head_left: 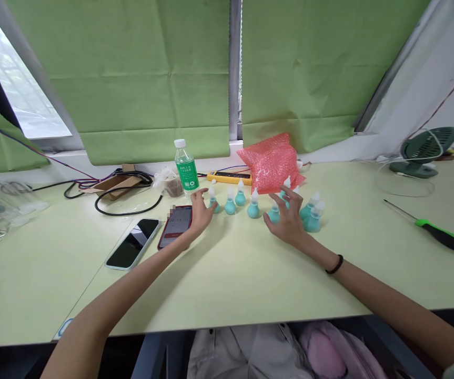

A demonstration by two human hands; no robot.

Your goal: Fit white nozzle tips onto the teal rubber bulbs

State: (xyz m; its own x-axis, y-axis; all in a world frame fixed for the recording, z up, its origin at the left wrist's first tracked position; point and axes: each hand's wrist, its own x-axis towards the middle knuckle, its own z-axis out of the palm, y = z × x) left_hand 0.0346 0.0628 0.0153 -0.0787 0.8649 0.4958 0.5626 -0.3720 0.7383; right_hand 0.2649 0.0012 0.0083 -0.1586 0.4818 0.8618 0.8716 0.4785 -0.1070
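Observation:
Several small teal squeeze bulbs with clear, pointed tips stand upright on the table. My left hand (pixel 200 215) has its thumb and fingers around the leftmost squeeze bulb (pixel 212 199), which is partly hidden by them. Right of it are three more bulbs, among them a front one (pixel 253 206). My right hand (pixel 290 221), with a dark band at the wrist, spreads its curved fingers over the right cluster. One bulb (pixel 274 213) shows between its thumb and index finger, and another (pixel 312 220) stands just right of the hand.
Two phones, one dark-screened (pixel 134 245) and one showing a timer (pixel 176 226), lie left. Behind are a water bottle (pixel 186 168), a yellow power strip (pixel 229 178) and a pink bubble-wrap bag (pixel 274 166). A screwdriver (pixel 440 231) and a green fan (pixel 427 150) are right; cables (pixel 124 213) lie left.

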